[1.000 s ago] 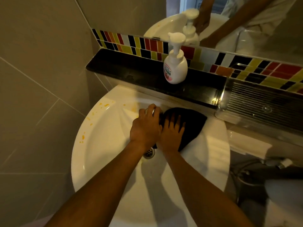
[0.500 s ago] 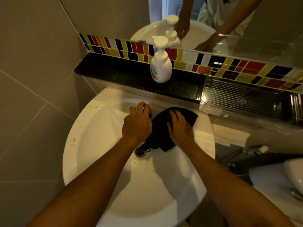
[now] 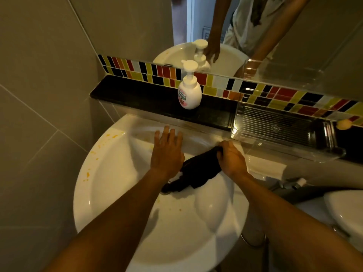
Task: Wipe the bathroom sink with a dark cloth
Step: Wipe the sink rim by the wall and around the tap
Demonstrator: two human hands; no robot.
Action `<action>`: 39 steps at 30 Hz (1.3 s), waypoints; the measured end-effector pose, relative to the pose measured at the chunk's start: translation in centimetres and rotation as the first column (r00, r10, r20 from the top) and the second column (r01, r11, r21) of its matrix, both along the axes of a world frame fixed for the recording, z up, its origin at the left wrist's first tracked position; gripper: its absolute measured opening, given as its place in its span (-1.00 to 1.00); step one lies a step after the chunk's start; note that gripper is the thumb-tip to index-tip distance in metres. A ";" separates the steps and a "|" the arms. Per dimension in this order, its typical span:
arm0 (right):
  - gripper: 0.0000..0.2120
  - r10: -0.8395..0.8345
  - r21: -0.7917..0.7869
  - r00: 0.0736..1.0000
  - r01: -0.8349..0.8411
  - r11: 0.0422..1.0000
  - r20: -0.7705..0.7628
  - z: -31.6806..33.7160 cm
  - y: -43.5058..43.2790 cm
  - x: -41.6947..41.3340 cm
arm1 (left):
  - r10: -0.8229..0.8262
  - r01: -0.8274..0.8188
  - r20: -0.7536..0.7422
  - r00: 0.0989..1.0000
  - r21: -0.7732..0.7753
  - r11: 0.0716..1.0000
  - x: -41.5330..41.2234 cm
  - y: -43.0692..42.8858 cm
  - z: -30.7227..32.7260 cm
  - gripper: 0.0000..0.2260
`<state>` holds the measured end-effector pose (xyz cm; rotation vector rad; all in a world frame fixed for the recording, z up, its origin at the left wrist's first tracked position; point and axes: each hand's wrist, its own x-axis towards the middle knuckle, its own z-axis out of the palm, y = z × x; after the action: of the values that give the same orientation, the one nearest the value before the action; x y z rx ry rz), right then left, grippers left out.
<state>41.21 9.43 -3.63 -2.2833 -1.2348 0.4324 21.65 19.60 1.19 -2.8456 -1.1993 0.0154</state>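
A person leans over a white bathroom sink, both bare arms reaching into the basin under warm, dim light. Orange-yellow spots dot the sink's rim far off to the left of both hands, and fainter flecks lie on the basin floor on the near side of the cloth.

The dark cloth lies bunched in the bowl, drawn out into a long strip. Its long axis runs on a diagonal: the upper end is gathered in the right hand near the back right rim, and the free tail trails down and leftward, pointing at the drain, which it partly covers. The right hand's grip is clenched on that upper end, knuckles up.

The left hand grasps nothing; it rests flat and released, fingers spread, on the back slope of the basin, just left of the cloth's middle. Whether it touches the cloth cannot be told.

The soiled left rim lies away from the right hand, across the basin and past the left hand, so the wiping stroke would likely have to sweep leftward along the cloth's own line.

A white pump soap bottle stands on the black ledge beyond both hands.
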 end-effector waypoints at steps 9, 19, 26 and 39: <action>-0.83 0.372 0.010 0.928 -0.372 0.928 -0.001 7.2 -3.7 -4.3 | -0.026 0.141 0.254 0.967 -0.447 0.883 0.4 -6.1 0.1 -0.64; -0.71 0.413 -0.247 0.898 -0.370 0.896 0.154 9.7 -6.4 -9.1 | -0.050 0.265 0.358 0.932 -0.585 0.767 -8.1 -5.5 2.7 -0.90; -0.75 0.471 -0.321 0.838 -0.382 0.867 0.276 12.7 -5.6 -11.1 | -0.086 0.269 0.316 0.945 -0.601 0.752 -13.5 -3.5 5.9 -0.81; -0.83 0.244 -0.088 0.959 -0.233 0.969 0.142 12.0 -5.8 -20.6 | 0.150 -0.065 0.147 0.978 -0.470 0.880 -24.8 -3.2 10.7 -0.87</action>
<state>20.62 3.58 8.33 -2.2685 -1.6050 0.3983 -3.13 16.44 11.84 -3.2371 -1.5818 0.0586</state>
